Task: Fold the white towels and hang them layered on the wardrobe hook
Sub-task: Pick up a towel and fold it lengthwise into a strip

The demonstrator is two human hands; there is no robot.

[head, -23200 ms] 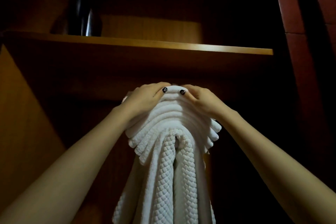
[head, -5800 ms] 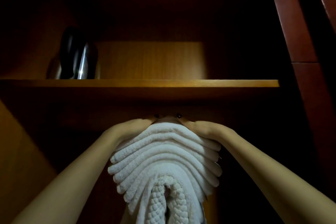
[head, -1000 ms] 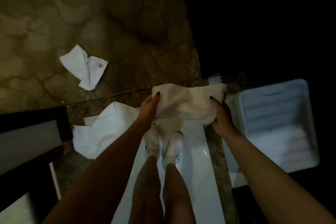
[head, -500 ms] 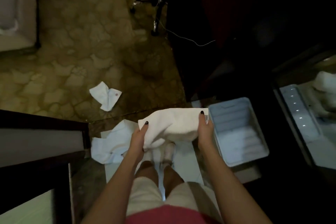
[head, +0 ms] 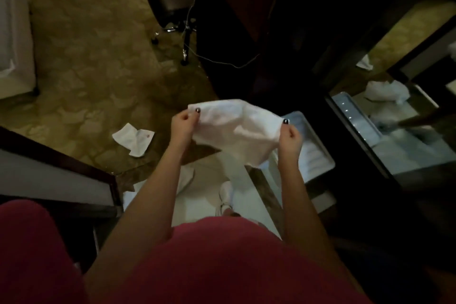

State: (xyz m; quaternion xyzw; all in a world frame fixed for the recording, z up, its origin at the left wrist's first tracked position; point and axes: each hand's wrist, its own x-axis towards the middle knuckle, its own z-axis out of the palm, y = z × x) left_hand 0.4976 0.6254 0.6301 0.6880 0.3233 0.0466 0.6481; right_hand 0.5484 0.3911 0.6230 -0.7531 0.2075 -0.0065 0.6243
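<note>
While the left hand [head: 183,124] pinches one upper corner of the white towel [head: 237,131] and the right hand [head: 290,135] pinches the other, the towel hangs slack between them above the floor, partly over a white bin [head: 318,153]. A crumpled white cloth [head: 134,139] lies on the carpet, left of the hands.

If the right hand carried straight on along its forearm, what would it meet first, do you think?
Likely the white bin, its far rim just beyond the right hand, which pinches the towel; the bin sits lower, so depth is unclear.
</note>
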